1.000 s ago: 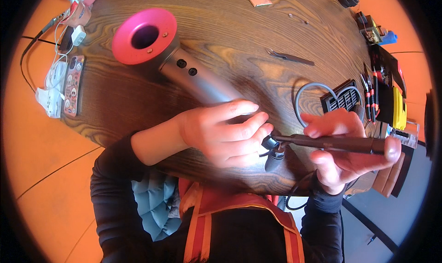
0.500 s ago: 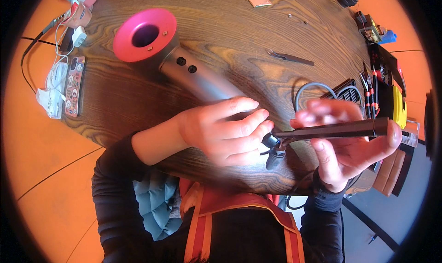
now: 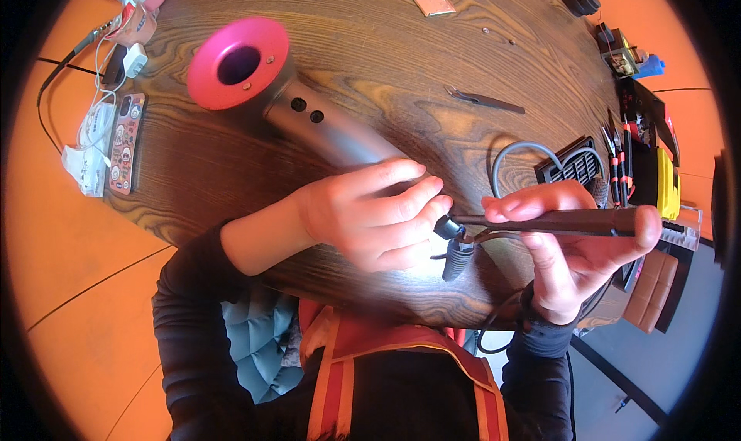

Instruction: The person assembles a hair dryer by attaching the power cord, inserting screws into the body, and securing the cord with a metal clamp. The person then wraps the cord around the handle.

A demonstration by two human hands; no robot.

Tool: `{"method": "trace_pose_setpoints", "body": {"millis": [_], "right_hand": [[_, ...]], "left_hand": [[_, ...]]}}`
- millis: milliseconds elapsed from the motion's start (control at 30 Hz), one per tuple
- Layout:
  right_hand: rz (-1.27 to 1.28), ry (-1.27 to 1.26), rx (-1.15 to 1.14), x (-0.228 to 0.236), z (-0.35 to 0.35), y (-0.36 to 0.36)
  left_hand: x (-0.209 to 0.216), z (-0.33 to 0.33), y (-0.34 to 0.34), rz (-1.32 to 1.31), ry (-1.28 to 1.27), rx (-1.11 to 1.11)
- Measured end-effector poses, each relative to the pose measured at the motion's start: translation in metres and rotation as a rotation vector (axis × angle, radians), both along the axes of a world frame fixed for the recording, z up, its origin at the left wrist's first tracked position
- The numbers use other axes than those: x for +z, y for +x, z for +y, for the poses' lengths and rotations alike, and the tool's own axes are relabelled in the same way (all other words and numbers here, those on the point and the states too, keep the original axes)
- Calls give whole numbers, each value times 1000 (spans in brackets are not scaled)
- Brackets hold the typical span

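Note:
My left hand (image 3: 378,213) is wrapped round the handle of a hair dryer with a grey body (image 3: 340,136) and a pink ring-shaped head (image 3: 202,74). Its head points to the far left. At the handle's lower end a black collar (image 3: 448,226) shows, and a ribbed black cord sleeve (image 3: 459,259) hangs beside it. A slim dark screwdriver (image 3: 563,222) lies almost level in my right hand (image 3: 567,244), between thumb and fingers, its back end against the palm side of a finger. Its thin shaft reaches the black collar; the exact contact is too small to tell.
Tweezers (image 3: 486,100) and a small foil-like packet (image 3: 434,5) lie on the wooden table. A grey cable (image 3: 502,151) loops near a black slotted tray (image 3: 579,161). Pliers (image 3: 617,159) and a yellow case (image 3: 665,182) stand right. A phone (image 3: 126,144) lies by white cables at left.
My right hand's fingers, raised and blurred before, have closed down onto the screwdriver. The hair dryer has shifted slightly left; my left hand keeps its hold.

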State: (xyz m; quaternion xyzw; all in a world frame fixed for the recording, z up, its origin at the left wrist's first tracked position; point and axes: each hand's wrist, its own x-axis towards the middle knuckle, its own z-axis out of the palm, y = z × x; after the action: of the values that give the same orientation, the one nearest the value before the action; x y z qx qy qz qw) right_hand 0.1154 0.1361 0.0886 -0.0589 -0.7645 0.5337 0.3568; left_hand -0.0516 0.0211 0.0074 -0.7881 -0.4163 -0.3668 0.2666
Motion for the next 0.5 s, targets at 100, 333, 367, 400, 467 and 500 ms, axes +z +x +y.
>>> {"method": "trace_pose_setpoints", "body": {"millis": [100,333,367,400,467,500], "right_hand": [[-116,220,29,4,10,6],[260,-5,67,-10,1,-8],[290,-113,14,-14,-9,-10],[282,-136,-11,-15,-11,-11],[231,-96,-33,-16,-12,-10],[189,-35,-29,-16,-9,-8]], "left_hand": [[1,0,0,20,9,6],[2,1,-1,-15,-11,-9],[2,0,-1,-25,-13,-13],[1,0,-1,-31,-15,-16],[1,1,0,-27,-11,-11],[0,2,1,-16,-7,-3]]}}
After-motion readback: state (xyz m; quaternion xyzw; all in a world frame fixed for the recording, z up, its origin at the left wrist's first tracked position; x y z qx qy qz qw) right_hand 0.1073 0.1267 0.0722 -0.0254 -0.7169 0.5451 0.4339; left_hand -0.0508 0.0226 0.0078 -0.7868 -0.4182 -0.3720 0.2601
